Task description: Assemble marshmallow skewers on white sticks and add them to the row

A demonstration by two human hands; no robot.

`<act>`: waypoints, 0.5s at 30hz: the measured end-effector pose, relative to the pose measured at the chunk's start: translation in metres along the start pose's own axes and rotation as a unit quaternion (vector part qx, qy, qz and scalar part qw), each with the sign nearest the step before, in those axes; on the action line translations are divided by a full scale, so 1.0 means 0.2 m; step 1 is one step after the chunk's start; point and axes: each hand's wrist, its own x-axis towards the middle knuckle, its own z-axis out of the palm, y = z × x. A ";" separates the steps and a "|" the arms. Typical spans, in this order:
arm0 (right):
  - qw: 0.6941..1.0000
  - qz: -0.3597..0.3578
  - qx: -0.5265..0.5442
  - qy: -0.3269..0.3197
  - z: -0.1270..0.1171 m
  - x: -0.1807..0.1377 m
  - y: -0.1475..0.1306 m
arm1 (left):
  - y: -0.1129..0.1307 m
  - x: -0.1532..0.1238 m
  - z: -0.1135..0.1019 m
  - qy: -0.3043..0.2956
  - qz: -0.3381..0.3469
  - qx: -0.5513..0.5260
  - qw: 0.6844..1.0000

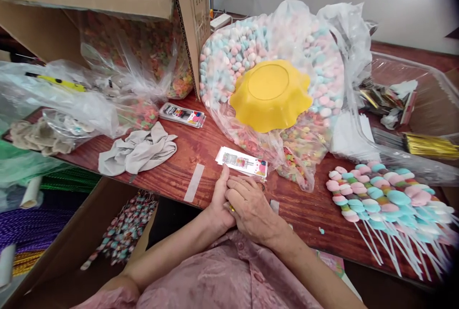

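Note:
My two hands rest together at the table's front edge. My left hand has its thumb stretched up along the side, while its fingers are hidden behind my right hand. Laid over it, my right hand has its fingers bent and closed around the left. A small shiny gold bit shows between the hands; I cannot tell whether it is a ring. Just beyond the fingertips lies a stack of printed white cards. On the right, marshmallow candy skewers with white sticks are piled up.
A yellow scalloped bowl sits upside down on a bag of marshmallows. Grey gloves, a strip of tape and packaged cards lie left. A cardboard box stands behind; a clear plastic bin stands right.

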 end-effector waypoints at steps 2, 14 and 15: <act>1.000 0.014 0.009 -0.002 0.01 0.01 0.02 | -0.02 -0.01 0.01 0.002 0.029 0.000 1.000; 0.997 0.069 0.004 -0.029 0.00 -0.07 0.09 | -0.06 -0.01 0.00 -0.016 0.084 0.046 0.995; 0.997 0.070 0.007 -0.026 0.00 -0.07 0.09 | -0.06 -0.01 0.00 -0.015 0.085 0.042 0.995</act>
